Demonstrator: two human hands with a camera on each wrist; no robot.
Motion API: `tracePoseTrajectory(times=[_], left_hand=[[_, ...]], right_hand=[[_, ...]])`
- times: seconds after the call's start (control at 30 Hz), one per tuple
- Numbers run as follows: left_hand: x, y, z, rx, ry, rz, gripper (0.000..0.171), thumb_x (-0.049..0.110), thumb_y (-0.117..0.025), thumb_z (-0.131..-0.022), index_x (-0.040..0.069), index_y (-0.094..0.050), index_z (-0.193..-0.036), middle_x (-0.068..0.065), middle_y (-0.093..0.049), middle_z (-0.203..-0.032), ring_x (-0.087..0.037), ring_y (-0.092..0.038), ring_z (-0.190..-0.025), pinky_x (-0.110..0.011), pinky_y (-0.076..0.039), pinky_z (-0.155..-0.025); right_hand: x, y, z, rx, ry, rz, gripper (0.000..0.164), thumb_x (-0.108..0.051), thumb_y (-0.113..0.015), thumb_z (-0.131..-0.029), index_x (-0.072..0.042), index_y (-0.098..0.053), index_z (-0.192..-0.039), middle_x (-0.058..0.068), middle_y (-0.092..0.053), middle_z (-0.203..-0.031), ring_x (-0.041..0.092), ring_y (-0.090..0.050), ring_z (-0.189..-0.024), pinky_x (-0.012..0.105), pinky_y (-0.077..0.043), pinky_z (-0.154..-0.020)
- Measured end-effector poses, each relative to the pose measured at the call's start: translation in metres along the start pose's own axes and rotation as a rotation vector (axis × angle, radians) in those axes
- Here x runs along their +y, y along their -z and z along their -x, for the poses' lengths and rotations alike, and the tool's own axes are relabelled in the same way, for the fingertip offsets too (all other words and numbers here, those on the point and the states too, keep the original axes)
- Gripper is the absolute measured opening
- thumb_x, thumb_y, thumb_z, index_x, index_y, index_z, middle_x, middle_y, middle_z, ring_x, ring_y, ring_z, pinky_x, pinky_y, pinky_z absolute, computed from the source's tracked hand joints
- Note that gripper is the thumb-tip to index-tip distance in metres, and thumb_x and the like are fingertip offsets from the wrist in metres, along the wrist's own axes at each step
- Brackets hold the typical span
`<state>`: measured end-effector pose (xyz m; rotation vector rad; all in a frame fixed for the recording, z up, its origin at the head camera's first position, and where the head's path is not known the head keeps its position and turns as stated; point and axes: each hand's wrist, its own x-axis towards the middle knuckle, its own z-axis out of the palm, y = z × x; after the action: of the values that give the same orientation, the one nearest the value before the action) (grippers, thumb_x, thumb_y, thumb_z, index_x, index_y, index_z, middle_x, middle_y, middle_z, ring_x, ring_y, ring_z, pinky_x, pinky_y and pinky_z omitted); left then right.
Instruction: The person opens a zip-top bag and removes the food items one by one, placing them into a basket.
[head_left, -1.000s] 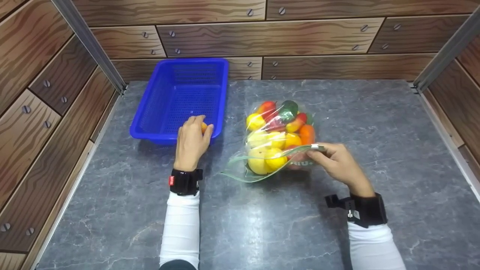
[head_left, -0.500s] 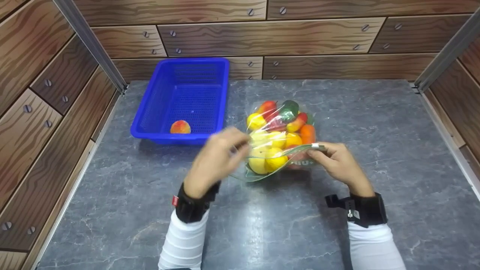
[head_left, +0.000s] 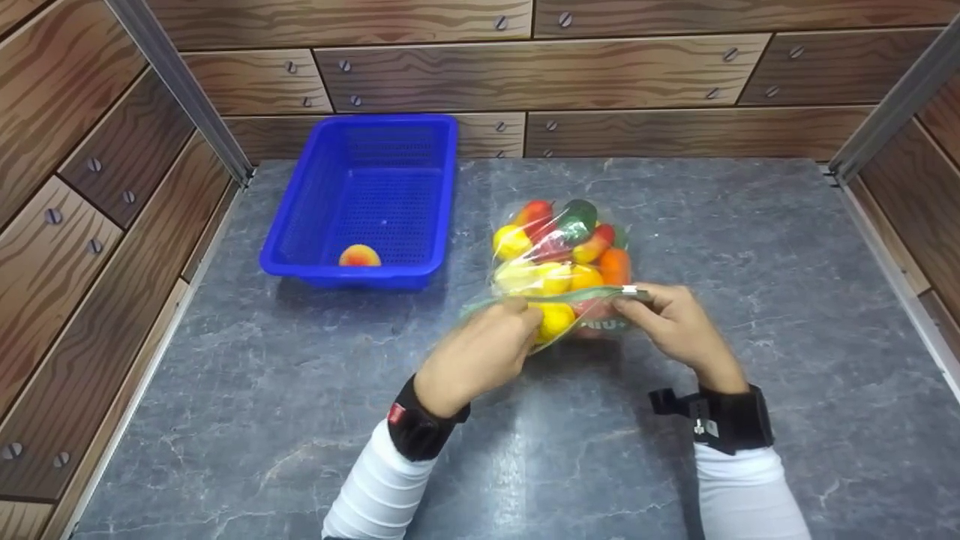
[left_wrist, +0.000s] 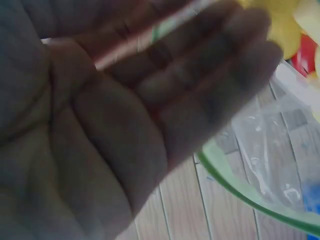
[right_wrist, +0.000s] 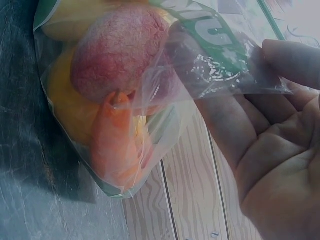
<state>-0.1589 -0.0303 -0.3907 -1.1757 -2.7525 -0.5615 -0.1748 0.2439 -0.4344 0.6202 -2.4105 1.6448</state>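
Observation:
A clear zip bag [head_left: 600,325] with a green zip edge lies on the table, filled with several fruits and vegetables. My right hand [head_left: 679,330] pinches the bag's right corner beside its white slider [head_left: 628,289]. In the right wrist view, the thumb and fingers hold the plastic, near a reddish fruit [right_wrist: 120,55] and a carrot [right_wrist: 115,142] inside. My left hand [head_left: 480,352] is at the bag's mouth, its fingers beside a yellow fruit [head_left: 556,322]. Those fingers [left_wrist: 215,85] are extended in the left wrist view, with the green zip edge curving beneath them.
A blue plastic basket [head_left: 345,277] stands at the back left, with one red-yellow peach [head_left: 360,256] at its near end. Wood-patterned panels [head_left: 540,75] border the grey marbled table [head_left: 225,420] at the back and both sides.
My left hand has let go of the peach in the basket and moved right to the bag's mouth. My right hand stays at the bag's corner.

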Motion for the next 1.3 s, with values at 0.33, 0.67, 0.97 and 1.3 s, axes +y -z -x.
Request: tracePoseTrajectory(times=[0.33, 0.67, 0.97, 1.3], left_hand=[[-0.002, -0.021, -0.013, 0.073, 0.056, -0.096, 0.028, 0.024, -0.077, -0.093, 0.008, -0.062, -0.111, -0.005, -0.060, -0.101, -0.022, -0.063, -0.092, -0.034, -0.057, -0.080], [-0.004, -0.039, -0.021, 0.116, 0.019, -0.150, 0.048, 0.032, -0.082, -0.088, 0.008, -0.059, -0.122, -0.005, -0.060, -0.109, -0.021, -0.063, -0.099, -0.031, -0.057, -0.089], [-0.002, -0.044, -0.022, 0.111, 0.017, -0.218, 0.050, 0.033, -0.084, -0.087, 0.007, -0.061, -0.122, -0.007, -0.061, -0.110, -0.023, -0.065, -0.100, -0.033, -0.058, -0.086], [0.004, -0.030, -0.015, 0.130, -0.090, -0.204, 0.035, 0.018, -0.077, -0.089, 0.011, -0.065, -0.121, -0.006, -0.063, -0.112, -0.022, -0.064, -0.096, -0.034, -0.058, -0.084]], right_hand=[[0.000, -0.001, -0.001, 0.008, -0.007, 0.010, 0.011, 0.009, -0.065, -0.094, 0.006, -0.076, -0.095, -0.002, -0.072, -0.082, 0.005, -0.055, -0.067, 0.016, -0.046, -0.060], [-0.002, -0.001, -0.001, -0.002, -0.005, -0.026, 0.012, 0.009, -0.064, -0.095, 0.007, -0.076, -0.094, -0.003, -0.072, -0.081, 0.004, -0.060, -0.070, 0.016, -0.051, -0.064], [0.000, -0.002, -0.001, 0.007, -0.014, -0.015, 0.012, 0.010, -0.065, -0.094, 0.009, -0.076, -0.098, -0.002, -0.075, -0.084, 0.004, -0.062, -0.071, 0.015, -0.051, -0.064], [0.003, -0.002, 0.000, 0.006, -0.021, -0.015, 0.013, 0.011, -0.064, -0.094, 0.011, -0.075, -0.101, 0.005, -0.077, -0.086, 0.005, -0.065, -0.072, 0.016, -0.052, -0.065]])
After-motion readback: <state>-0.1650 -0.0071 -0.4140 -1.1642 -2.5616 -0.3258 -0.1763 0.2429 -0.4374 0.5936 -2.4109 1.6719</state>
